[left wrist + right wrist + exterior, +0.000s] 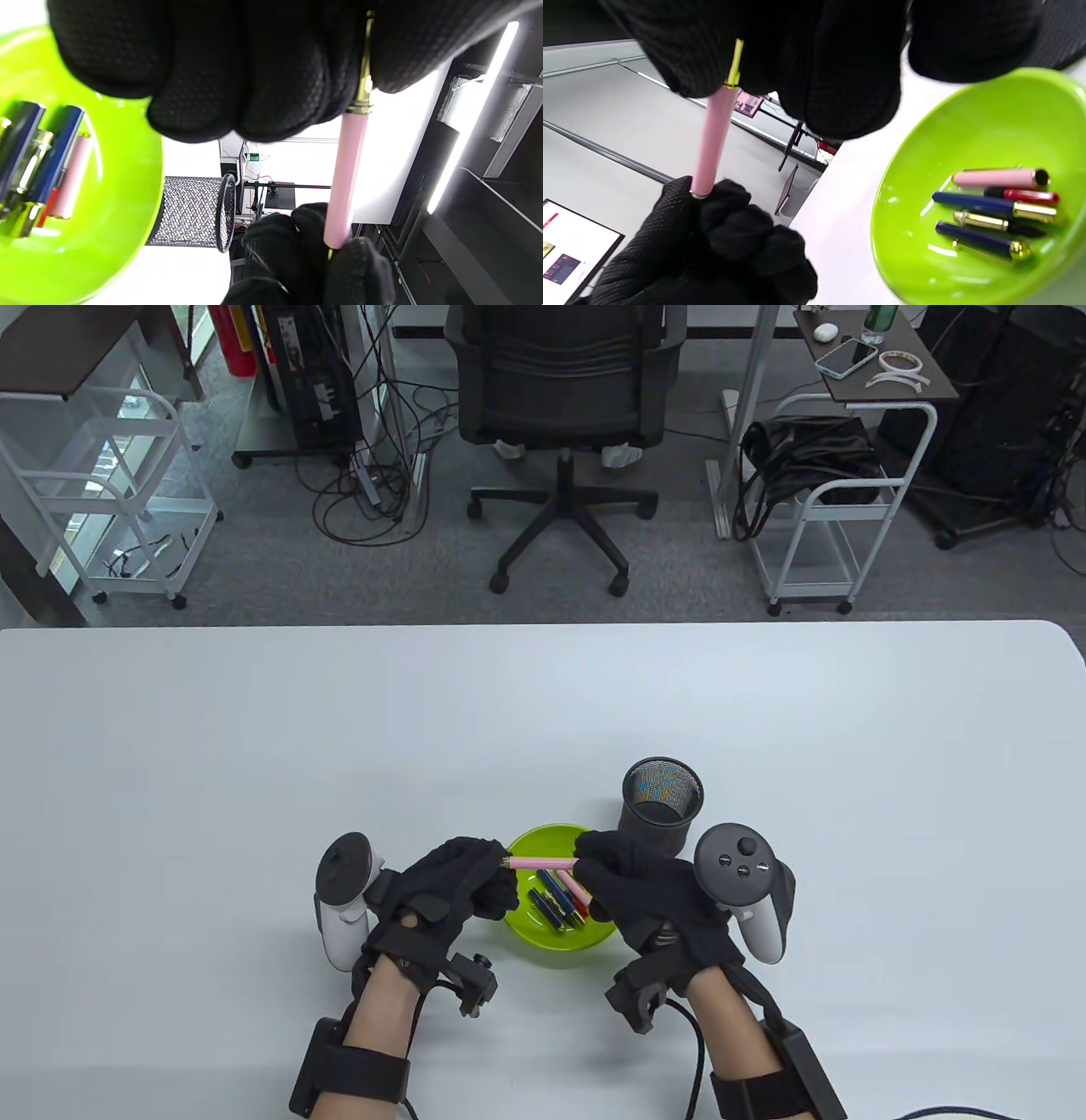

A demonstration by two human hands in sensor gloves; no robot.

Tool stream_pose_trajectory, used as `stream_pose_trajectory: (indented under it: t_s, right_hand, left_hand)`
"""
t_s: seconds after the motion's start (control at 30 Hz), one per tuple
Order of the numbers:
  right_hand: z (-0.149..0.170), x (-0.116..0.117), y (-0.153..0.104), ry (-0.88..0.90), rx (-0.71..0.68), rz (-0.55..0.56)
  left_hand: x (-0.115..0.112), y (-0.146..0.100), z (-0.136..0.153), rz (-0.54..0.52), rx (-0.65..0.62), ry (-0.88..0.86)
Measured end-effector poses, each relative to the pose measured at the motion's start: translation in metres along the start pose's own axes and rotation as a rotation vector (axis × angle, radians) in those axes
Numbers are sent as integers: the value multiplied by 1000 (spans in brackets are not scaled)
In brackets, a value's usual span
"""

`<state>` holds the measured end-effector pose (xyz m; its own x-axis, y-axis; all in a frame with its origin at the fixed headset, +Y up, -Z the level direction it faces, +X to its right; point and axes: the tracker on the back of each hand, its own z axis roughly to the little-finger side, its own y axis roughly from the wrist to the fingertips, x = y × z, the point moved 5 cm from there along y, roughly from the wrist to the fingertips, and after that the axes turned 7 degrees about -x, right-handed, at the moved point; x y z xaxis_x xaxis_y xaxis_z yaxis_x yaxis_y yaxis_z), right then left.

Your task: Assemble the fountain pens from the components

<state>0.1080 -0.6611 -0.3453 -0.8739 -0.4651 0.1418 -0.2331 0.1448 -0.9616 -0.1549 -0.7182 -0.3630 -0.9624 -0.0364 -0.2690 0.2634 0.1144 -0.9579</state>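
A pink pen barrel (pixel 541 863) with gold ends is held level above the green bowl (pixel 536 844). My left hand (pixel 462 878) pinches its left end, where a gold part shows (pixel 364 80). My right hand (pixel 632 886) pinches its right end. The barrel also shows in the left wrist view (pixel 345 178) and the right wrist view (pixel 712 142). In the bowl (pixel 971 127) lie a pink cap (pixel 999 178), a red part (pixel 1024 195), two dark blue parts (pixel 984 205) and a gold-and-black nib section (pixel 997 223).
A black mesh pen cup (pixel 660 806) stands just behind the bowl on the right; it also shows in the left wrist view (pixel 193 212). The white table (pixel 254 746) spreads wide around. An office chair and carts stand beyond the far edge.
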Motion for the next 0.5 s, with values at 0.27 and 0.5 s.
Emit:
stream_pose_trajectory:
  t_s: [0.27,0.5]
  right_hand:
    - [1,4,1,57,0,-40]
    - [3,2,-1,1,13,11]
  left_hand:
    - [0,0,2,1,11,-2]
    - [-2,0,2,9,11,-8]
